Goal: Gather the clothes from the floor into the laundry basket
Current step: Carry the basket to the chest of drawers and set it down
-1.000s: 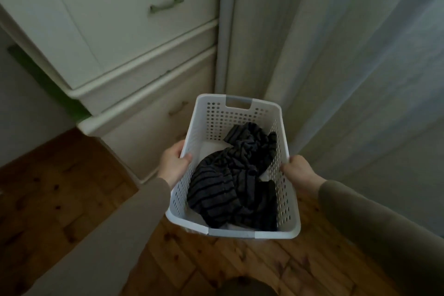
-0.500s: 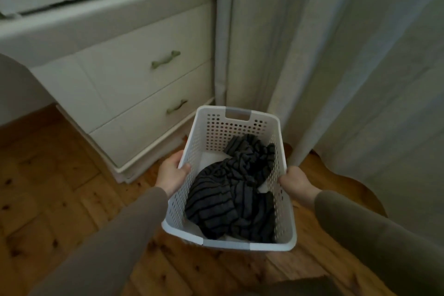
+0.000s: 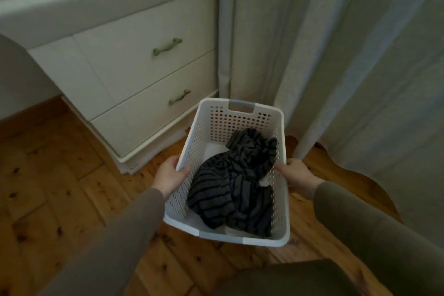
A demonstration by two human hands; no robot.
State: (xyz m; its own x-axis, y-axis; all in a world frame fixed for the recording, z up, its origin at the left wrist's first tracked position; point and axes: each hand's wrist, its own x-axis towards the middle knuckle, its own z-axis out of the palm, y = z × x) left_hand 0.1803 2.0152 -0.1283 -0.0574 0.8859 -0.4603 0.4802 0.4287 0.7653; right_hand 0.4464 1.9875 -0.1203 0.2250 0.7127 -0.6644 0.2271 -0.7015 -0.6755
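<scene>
A white perforated laundry basket (image 3: 241, 122) is held low over the wooden floor, in front of me. A dark grey striped garment (image 3: 230, 187) lies crumpled inside it, over something white at the bottom. My left hand (image 3: 169, 175) grips the basket's left rim, thumb inside. My right hand (image 3: 296, 176) grips the right rim. Both arms wear brownish long sleeves. No loose clothes show on the floor in view.
A white chest of drawers (image 3: 134, 74) with green handles stands to the left, close to the basket. Pale curtains (image 3: 348, 67) hang to the floor behind and to the right. Bare wooden floorboards (image 3: 52, 187) lie at the left.
The basket has come down toward the floor with both hands still on its rims. The view has dropped, so the lower drawers and more floor now show.
</scene>
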